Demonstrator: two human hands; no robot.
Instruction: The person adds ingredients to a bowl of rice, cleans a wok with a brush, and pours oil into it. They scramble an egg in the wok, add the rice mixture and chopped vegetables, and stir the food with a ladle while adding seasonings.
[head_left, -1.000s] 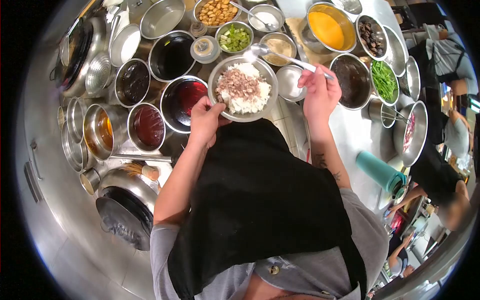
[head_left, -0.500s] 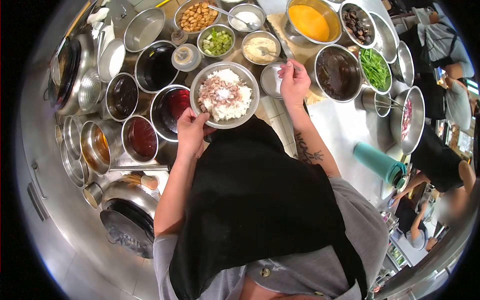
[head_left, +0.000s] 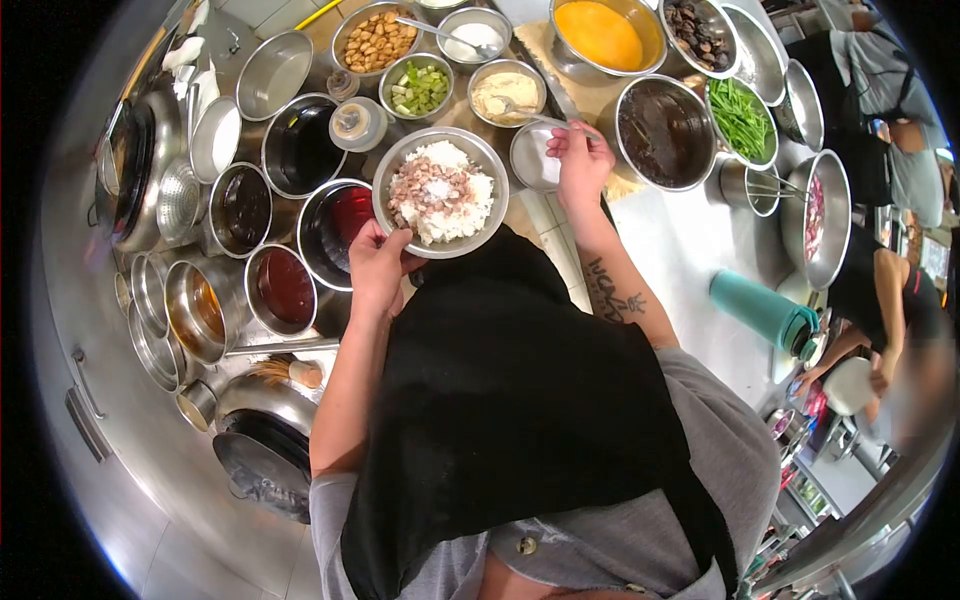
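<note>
My left hand [head_left: 377, 268] grips the near rim of a metal bowl [head_left: 503, 190]. Inside it lie white rice [head_left: 452, 222], diced pinkish meat [head_left: 412, 190] and a small heap of white powder. The fingers of my right hand [head_left: 582, 168] are closed on the handle of a spoon [head_left: 540, 117]. Its tip rests in a small bowl of pale yellow powder [head_left: 495, 88]. Just below that handle, close to my right hand, stands a bowl of white granules [head_left: 535, 158]. A capped squeeze bottle [head_left: 357, 124] is beyond the rice bowl.
Pots of dark sauce [head_left: 305, 145], red liquid [head_left: 345, 215] and brown sauce [head_left: 665, 130] crowd around. Farther off are orange liquid [head_left: 600, 35], chopped greens [head_left: 418, 90] and green beans [head_left: 740, 120]. A teal bottle [head_left: 760, 312] lies at right. Co-workers stand beyond; a wok [head_left: 255, 470] is lower left.
The view has shifted slightly, while both hands keep their holds and the spoon stays in the yellow powder. A co-worker at the right has moved, and a pale round object shows near their arm.
</note>
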